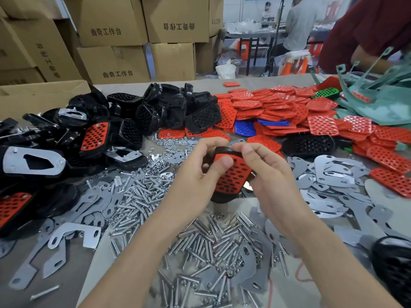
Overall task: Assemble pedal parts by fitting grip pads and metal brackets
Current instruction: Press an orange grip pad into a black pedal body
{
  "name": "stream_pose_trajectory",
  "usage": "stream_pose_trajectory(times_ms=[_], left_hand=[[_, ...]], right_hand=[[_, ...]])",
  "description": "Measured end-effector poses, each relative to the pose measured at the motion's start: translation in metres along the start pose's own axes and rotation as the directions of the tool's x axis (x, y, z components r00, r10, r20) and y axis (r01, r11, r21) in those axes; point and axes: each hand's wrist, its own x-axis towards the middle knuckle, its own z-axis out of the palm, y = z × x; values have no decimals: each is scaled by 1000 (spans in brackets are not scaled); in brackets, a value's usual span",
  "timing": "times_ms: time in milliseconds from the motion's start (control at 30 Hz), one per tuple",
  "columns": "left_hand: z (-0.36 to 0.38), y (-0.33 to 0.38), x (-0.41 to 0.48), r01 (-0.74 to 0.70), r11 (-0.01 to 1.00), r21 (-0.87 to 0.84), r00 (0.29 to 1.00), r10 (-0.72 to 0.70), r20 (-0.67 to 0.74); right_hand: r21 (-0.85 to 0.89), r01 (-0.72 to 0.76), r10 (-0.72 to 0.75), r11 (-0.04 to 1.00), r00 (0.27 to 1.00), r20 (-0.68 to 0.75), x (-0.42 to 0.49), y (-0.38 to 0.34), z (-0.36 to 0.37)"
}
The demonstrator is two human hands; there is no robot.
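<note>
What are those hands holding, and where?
A black pedal with a red grip pad. The left hand grips its upper left, thumb on the pad; the right hand pinches its upper right edge.

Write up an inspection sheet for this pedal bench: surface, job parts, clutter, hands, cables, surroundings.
Surface: grey table top, mostly buried under parts.
Job's things: black plastic pedal with a red perforated grip pad held up; heaps of black pedal bodies, loose red grip pads, flat metal brackets.
Clutter: scattered steel bolts and nuts; teal plastic strips far right.
Grippers: left hand grips the pedal, thumb on the pad; right hand pinches its upper edge.
Cables: thin red cord among the bolts, lower right.
Surroundings: stacked cardboard boxes behind; other people working beyond the table.
</note>
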Motion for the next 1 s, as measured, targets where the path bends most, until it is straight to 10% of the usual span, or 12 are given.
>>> stream_pose_trajectory(times_ms=[167, 467, 1000], left_hand=[[-6, -5, -5, -328, 817, 474, 927, 374, -2], [-8, -2, -18, -460, 645, 610, 832, 554, 40], [-15, -1, -48, -221, 927, 303, 965, 253, -72]], right_hand=[[-85, -31, 34, 996, 999, 35, -2, -8, -11], [-276, -53, 100, 960, 982, 162, -5, -29, -15], [-223, -110, 144, 969, 979, 145, -29, -33, 12]])
